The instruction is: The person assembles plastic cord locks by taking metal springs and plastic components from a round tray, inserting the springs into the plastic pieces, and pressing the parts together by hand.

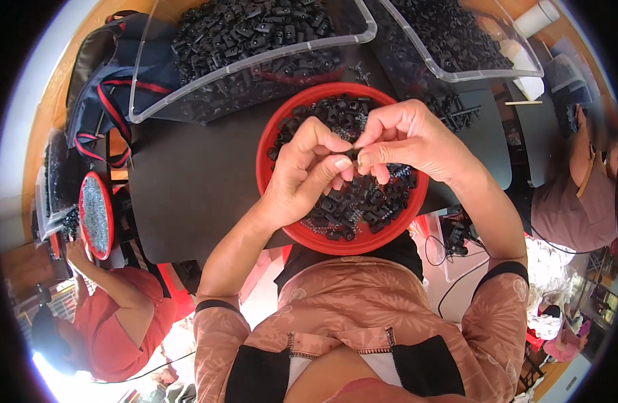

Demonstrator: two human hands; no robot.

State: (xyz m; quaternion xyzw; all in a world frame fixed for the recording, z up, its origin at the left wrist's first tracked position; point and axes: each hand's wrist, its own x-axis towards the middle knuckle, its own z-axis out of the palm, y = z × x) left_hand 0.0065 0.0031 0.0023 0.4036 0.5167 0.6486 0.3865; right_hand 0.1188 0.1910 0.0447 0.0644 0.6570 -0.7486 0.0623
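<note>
Both hands meet above a red round basin [265, 151] on my lap side of the dark table. Between the fingertips is a small black plastic part [353, 154], mostly covered by the fingers. My left hand [302, 168] pinches it from the left with thumb and forefinger. From the right, my right hand [406, 144] grips it the same way. Below them, the basin holds many small black plastic pieces [332, 208] that look like cord-lock parts, with thin metal springs [356, 213] mixed among them.
Two clear plastic bins, left [255, 62] and right [483, 75], full of black pieces, stand at the back of the dark table [195, 188]. A blue bag [97, 107] lies far left, near another red basin [109, 235] of springs. Co-workers sit left [121, 329] and right [571, 208].
</note>
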